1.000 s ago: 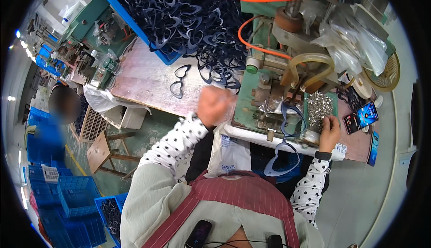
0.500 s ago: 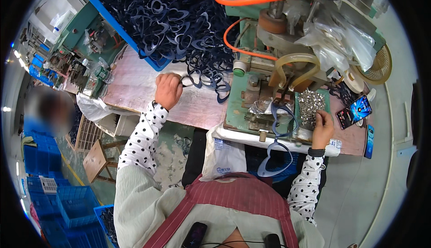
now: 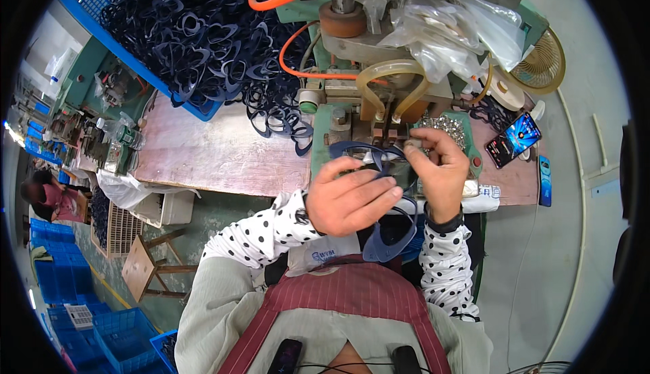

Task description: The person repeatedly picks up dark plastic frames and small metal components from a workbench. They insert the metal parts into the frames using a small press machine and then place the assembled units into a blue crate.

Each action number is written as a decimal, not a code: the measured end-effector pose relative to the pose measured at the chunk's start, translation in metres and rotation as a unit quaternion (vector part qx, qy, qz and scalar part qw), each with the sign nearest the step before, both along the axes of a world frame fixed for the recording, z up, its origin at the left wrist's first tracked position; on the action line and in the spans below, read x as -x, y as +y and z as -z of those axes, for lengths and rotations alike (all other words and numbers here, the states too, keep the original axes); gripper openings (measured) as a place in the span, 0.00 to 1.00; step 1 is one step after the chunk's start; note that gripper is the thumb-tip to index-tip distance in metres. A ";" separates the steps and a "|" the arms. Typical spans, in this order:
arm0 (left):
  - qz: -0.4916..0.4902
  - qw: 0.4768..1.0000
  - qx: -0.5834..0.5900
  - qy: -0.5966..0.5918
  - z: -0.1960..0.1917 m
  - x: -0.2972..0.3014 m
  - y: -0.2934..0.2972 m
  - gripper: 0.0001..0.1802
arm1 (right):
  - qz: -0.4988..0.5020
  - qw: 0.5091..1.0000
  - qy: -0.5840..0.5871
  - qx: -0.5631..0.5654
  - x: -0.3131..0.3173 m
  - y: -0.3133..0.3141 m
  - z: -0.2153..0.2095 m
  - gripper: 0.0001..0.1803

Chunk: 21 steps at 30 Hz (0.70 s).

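your left hand (image 3: 352, 201) is curled around a dark blue plastic eyeglass frame (image 3: 362, 152), fingers wrapped over its lower rim, holding it up in front of the green metal press machine (image 3: 338, 113). your right hand (image 3: 440, 167) pinches the frame's right end between thumb and fingertips, right beside a small silver metal piece that is too small to make out. the frame sits level between both hands, just above the machine's base plate. behind your right hand lies a heap of small shiny metal parts (image 3: 443, 127). a clear curved hose (image 3: 389, 79) arches above the frame. to your left, the worn pinkish workbench (image 3: 210, 154) carries a loose spill of dark blue frames (image 3: 277, 113), running out of the blue plastic crate (image 3: 183, 29) heaped with more.
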State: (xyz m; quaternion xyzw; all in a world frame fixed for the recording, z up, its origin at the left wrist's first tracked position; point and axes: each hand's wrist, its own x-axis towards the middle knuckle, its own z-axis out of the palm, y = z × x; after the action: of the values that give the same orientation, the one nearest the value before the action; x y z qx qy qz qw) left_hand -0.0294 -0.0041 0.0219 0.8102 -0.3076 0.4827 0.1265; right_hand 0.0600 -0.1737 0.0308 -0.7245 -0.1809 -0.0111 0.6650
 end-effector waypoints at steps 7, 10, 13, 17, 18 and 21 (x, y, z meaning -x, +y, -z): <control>0.126 0.989 0.037 0.066 0.007 -0.010 -0.005 0.20 | -0.017 0.999 0.044 -0.001 0.003 0.009 -0.003 0.21; 0.128 0.990 0.020 0.062 0.006 -0.007 -0.005 0.19 | -0.012 0.999 0.036 0.006 0.000 0.016 -0.003 0.22; 0.137 0.989 0.022 0.043 0.007 0.005 -0.009 0.18 | -0.016 0.999 0.033 -0.036 0.000 0.028 -0.003 0.24; 0.175 0.984 0.001 0.027 0.000 0.003 -0.005 0.19 | -0.009 0.996 0.045 -0.073 0.000 0.031 0.000 0.27; 0.190 0.981 -0.025 0.042 -0.003 -0.002 -0.001 0.19 | -0.002 0.997 0.040 -0.072 -0.001 0.028 0.001 0.27; 0.243 0.963 -0.042 0.105 0.004 -0.018 0.001 0.17 | 0.059 0.997 -0.004 -0.044 -0.019 0.008 0.013 0.27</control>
State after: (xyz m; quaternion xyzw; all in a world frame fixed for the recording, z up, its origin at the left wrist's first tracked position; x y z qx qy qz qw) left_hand -0.0112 -0.0027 0.0181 0.7619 -0.5002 0.3360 0.2376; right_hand 0.0788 -0.1656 0.0181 -0.7037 -0.1394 -0.0612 0.6940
